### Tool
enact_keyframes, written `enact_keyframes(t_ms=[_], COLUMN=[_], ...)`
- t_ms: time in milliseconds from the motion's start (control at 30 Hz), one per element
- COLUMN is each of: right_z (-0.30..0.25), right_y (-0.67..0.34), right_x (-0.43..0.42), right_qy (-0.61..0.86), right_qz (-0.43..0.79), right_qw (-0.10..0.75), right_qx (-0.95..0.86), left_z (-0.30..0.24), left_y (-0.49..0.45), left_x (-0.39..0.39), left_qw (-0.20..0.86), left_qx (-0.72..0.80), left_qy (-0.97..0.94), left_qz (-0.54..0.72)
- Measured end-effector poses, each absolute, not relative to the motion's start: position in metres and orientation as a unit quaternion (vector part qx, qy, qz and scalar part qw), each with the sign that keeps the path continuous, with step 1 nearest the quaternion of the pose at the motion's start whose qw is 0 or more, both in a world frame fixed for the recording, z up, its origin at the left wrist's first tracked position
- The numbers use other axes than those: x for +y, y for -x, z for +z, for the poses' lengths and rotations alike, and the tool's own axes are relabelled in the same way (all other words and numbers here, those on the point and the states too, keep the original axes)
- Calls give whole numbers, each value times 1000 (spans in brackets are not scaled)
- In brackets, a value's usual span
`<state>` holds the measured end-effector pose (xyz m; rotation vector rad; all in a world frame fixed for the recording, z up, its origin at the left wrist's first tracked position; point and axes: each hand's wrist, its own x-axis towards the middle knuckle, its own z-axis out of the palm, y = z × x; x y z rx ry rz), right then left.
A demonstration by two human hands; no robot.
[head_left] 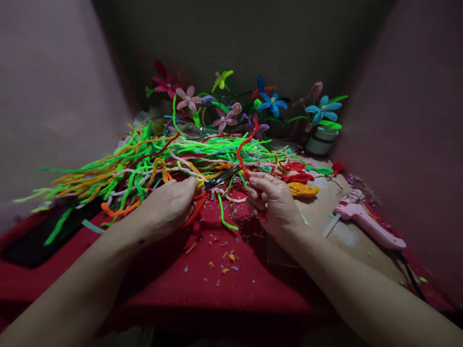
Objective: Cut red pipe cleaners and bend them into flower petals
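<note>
Grips dark scissors point(221, 179) in the left hand point(169, 206), just left of the frame's centre, fingers curled shut over the handle end and hiding it, with the blades pointing right and slightly up toward the other hand. Cannot tell whether the blades are parted.

Pinches a red pipe cleaner point(239, 153) in the right hand point(274, 202), just right of centre, fingers closed on its lower end, with the strand curving up toward the upper middle of the frame and passing just beside the scissor tips.

Works above a red cloth point(224, 289) speckled with small coloured cuttings point(221, 255) in the lower middle.

Faces a wide heap of pipe cleaners point(144, 159), mostly green, yellow and orange, spreading from the centre to the left edge, touching the left hand.

Has behind the heap, along the upper middle, a row of pipe-cleaner flowers point(226, 118) in pink, blue, red and yellow-green, with a white pot point(320, 140) at the right end.

Has at the right a pink glue gun point(365, 221) lying on the bare brown tabletop point(343, 238), well apart from the right hand, plus a yellow-orange bundle point(303, 190) just beyond that hand.
</note>
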<state>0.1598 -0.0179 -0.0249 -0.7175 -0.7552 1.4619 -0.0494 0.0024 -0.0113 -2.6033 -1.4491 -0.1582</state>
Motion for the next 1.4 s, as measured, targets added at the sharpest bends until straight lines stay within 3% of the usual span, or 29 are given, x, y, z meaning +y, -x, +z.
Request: enact_keyframes(t_ms=[500, 933, 1400], right_z=[-25, -26, -28], right_y=[-158, -157, -154], right_x=[-20, -22, -23], right_qy=[354, 383, 386], right_qz=[618, 605, 627], right_qw=[611, 595, 587], right_qx=[-346, -365, -337], left_z=[-18, -13, -10], left_y=[40, 35, 35], left_x=[-2, -5, -10], left_qw=[128, 162, 72], left_qx=[-445, -478, -513], left_qy=[885, 863, 854], left_qz=[-53, 34, 55])
